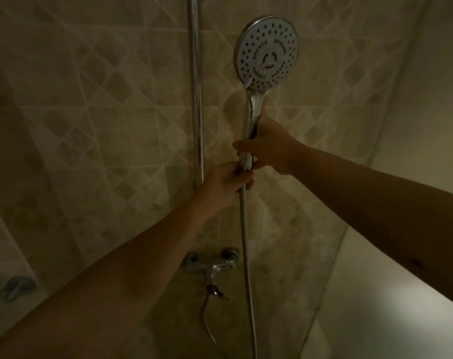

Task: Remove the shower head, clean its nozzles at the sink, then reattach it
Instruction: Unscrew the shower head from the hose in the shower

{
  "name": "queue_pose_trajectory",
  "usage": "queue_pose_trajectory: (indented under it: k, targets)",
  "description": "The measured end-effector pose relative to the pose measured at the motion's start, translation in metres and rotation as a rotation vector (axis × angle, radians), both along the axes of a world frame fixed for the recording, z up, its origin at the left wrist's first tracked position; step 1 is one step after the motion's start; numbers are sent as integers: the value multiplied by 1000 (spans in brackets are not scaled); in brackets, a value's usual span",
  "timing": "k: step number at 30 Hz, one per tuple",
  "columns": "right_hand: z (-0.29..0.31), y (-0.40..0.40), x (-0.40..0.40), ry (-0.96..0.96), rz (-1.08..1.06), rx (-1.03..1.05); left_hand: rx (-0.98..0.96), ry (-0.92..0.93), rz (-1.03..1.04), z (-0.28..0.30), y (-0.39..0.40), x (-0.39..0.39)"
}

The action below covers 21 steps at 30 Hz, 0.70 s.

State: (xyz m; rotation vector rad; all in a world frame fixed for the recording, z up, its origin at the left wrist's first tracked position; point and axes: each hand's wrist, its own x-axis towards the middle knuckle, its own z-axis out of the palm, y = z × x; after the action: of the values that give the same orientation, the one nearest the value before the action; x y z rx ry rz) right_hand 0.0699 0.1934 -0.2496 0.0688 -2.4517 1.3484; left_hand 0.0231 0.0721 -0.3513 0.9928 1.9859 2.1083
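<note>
1. a round chrome shower head with a white, dark-dotted nozzle face is held upright in front of a beige wall of diamond-patterned tiles, its face turned toward the camera.
2. the shiny chrome handle below the round face is grasped by the right hand, whose fingers are curled round the handle's lower part, the thumb lying on the left side.
3. just beneath it, the left hand is clenched round the joint where the handle meets the ribbed metal hose; the two hands are nearly touching.
4. whether the joint is loosened or tight cannot be told, since it is hidden by the fingers.
5. the hose is seen hanging straight down from the left hand's grip to the lower edge of the view.
6. a vertical chrome rail is fixed to the wall just left of the shower head, apart from it.
7. a chrome mixer tap is mounted on the wall below the hands, and a second stretch of hose is seen curving down from its underside.
8. a plain pale wall is seen on the right, meeting the tiled wall at a corner.
9. the scene is dimly lit, and a blurred dark object at the left edge cannot be identified.
</note>
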Motion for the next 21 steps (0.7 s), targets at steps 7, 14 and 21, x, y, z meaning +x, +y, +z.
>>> queue_pose_trajectory:
  k: [7,14,21]
  targets:
    - [-9,8,3,-105,123,-22,-92,-47,-105,-18,-2,-1]
    - [-20,15,10,-108,287,-82,-187,-27,-83,-23,-1,-6]
    - [-44,12,5,-39,127,0,-129,6,317,-35,19,-1]
